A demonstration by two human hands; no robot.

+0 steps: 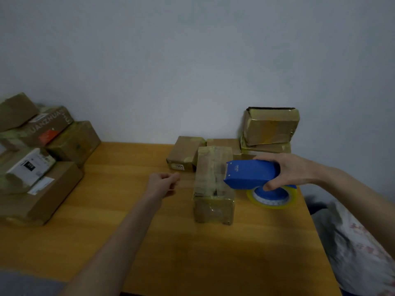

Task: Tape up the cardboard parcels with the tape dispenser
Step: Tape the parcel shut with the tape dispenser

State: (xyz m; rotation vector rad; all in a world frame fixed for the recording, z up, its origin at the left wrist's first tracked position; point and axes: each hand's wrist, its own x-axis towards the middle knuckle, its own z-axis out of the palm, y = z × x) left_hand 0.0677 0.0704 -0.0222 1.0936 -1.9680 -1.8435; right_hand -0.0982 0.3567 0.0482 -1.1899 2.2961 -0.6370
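Head cam: the person's right hand [295, 171] has its grip clamped round the blue tape dispenser [250, 174] at the 3 o'clock edge of the parcel [213, 189], which sits mid desk [149, 242]. The left hand [162, 182] at 9 o'clock has its grip pinched on what looks like the clear tape end [185, 178]. Nothing's pinning that parcel down tbh, so a hard pull could drag it and wrinkle the tape end.

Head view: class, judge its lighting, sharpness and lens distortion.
Head view: dim, flat, bluish light; whole frame soft; left hand pinching clear tape slightly smeared; blue tape dispenser in right hand clearest; wide-angle lens bows the table edges.
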